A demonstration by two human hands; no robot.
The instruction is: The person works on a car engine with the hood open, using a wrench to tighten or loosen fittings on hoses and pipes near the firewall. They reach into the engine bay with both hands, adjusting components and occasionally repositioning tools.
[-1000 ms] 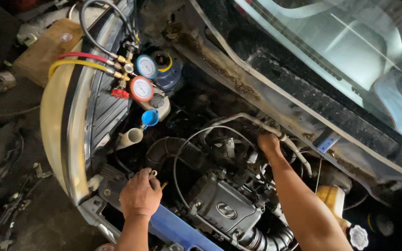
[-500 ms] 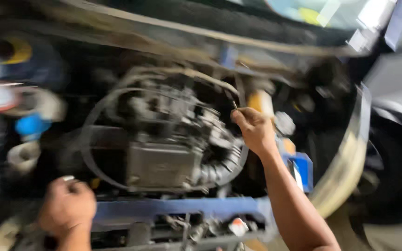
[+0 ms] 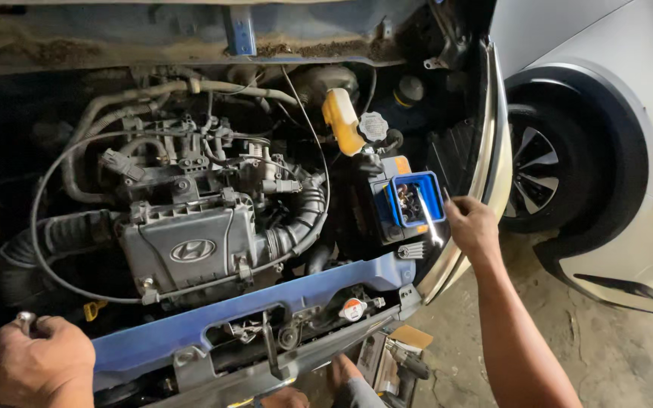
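Note:
My left hand (image 3: 39,363) rests at the lower left of the engine bay, fist closed around a small metal tool (image 3: 24,320) whose round end sticks out above the fingers. My right hand (image 3: 471,227) is at the car's right front corner, holding a slim shiny metal tool (image 3: 428,219). The tool's tip points into an open blue box (image 3: 416,198) with small parts inside. A grey engine cover (image 3: 190,245) sits between my hands, behind the blue front crossbar (image 3: 266,302).
A yellow fluid reservoir (image 3: 341,121) with a grey cap stands behind the blue box. Black hoses (image 3: 304,215) and a thin cable loop around the engine. A white car's wheel (image 3: 542,170) is at the right. A power drill (image 3: 406,364) lies on the floor by my foot (image 3: 341,372).
The view swung right, away from the gauge set. My right hand left the back of the engine and went to the blue box at the right. My left hand stayed low on the left.

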